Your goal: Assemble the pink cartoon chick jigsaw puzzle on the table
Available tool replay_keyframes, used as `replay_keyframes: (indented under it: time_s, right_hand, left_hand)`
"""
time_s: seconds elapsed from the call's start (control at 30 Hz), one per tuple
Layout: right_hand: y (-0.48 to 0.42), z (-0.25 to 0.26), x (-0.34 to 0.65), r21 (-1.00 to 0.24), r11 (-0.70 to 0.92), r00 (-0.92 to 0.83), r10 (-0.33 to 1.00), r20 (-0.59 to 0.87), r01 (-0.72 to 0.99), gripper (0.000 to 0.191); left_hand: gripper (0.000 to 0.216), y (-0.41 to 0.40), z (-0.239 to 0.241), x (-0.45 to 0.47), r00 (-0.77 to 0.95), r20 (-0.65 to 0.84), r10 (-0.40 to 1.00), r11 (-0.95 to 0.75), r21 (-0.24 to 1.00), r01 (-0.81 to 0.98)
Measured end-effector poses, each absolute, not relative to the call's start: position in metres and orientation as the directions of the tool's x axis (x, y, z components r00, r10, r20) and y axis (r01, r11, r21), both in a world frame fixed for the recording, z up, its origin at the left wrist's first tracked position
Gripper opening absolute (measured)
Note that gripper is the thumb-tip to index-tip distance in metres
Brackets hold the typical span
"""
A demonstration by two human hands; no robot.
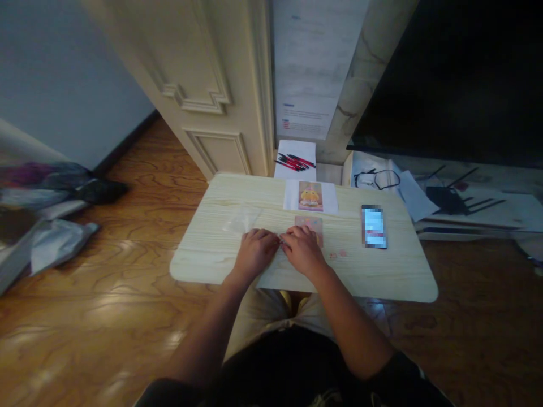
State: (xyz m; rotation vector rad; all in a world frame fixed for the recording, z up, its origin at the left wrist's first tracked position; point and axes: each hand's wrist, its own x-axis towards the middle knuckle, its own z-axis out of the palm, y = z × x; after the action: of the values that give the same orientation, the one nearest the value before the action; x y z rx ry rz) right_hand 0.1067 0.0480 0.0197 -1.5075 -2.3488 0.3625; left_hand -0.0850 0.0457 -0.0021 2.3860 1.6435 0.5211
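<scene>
My left hand (pixel 257 249) and my right hand (pixel 302 247) meet over the middle of a small pale table (pixel 203 249). Their fingertips are pinched close together around something small that I cannot make out. Partly under my right fingers lies a pink printed card (pixel 314 222). Just right of that hand are small reddish bits (pixel 338 255) on the tabletop. A clear plastic bag (pixel 241 219) lies flat beyond my left hand. Farther back rests a white sheet (pixel 331 195) bearing a picture of a yellow figure (pixel 310 196).
A phone (pixel 374 226) with a lit screen lies on the table's right side. Behind the table, several red and black pens (pixel 296 163) rest on white paper. A black cable (pixel 384 178) and a router (pixel 451 200) sit on the low cabinet beneath a large dark screen (pixel 462 85).
</scene>
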Motion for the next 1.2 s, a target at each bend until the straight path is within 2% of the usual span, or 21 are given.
replay_keyframes:
  time_s: [0.13,0.37,0.67,0.9,1.2]
  right_hand:
    - [0.044,0.015,0.094,-0.338,0.423,-0.408,0.905,0.117,0.841,0.012]
    - [0.04,0.014,0.091,-0.325,0.441,-0.425,0.897,0.124,0.836,0.019]
    - [0.04,0.016,0.1,-0.37,0.357,-0.329,0.934,0.138,0.858,0.027]
    - [0.033,0.018,0.112,-0.426,0.339,-0.292,0.941,0.172,0.839,0.025]
    - [0.037,0.022,0.161,-0.498,0.275,-0.164,0.953,0.256,0.823,0.024]
  left_hand:
    - [0.023,0.035,-0.003,-0.092,0.293,0.205,0.934,-0.35,0.363,0.863]
    - [0.035,0.03,-0.005,-0.101,0.28,0.231,0.932,-0.351,0.378,0.856]
    - [0.028,0.035,-0.006,-0.096,0.202,0.245,0.948,-0.284,0.37,0.885]
    - [0.019,0.043,-0.003,-0.093,0.226,0.208,0.952,-0.286,0.338,0.896]
    - [0.024,0.046,-0.006,-0.088,0.263,0.202,0.943,-0.319,0.335,0.886]
